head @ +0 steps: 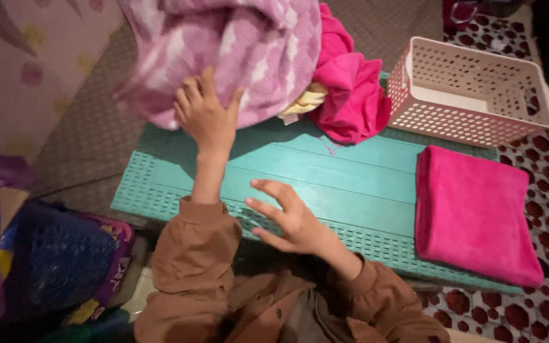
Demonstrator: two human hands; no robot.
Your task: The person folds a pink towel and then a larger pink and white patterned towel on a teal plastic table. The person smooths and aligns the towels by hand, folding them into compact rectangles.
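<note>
Two hands: left hand [204, 114] grips the lilac towel [223, 54] at the teal table's [325, 184] far edge, right hand [287, 219] splayed empty, nearer.

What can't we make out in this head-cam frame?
- Purple towel: top cut off by the frame edge.
- Yellow cloth: mostly buried between the purple towel and crumpled pink cloth.
- Left hand: palm pressed into the towel, grip unclear.
- White basket: inside partly hidden by its near wall.
</note>
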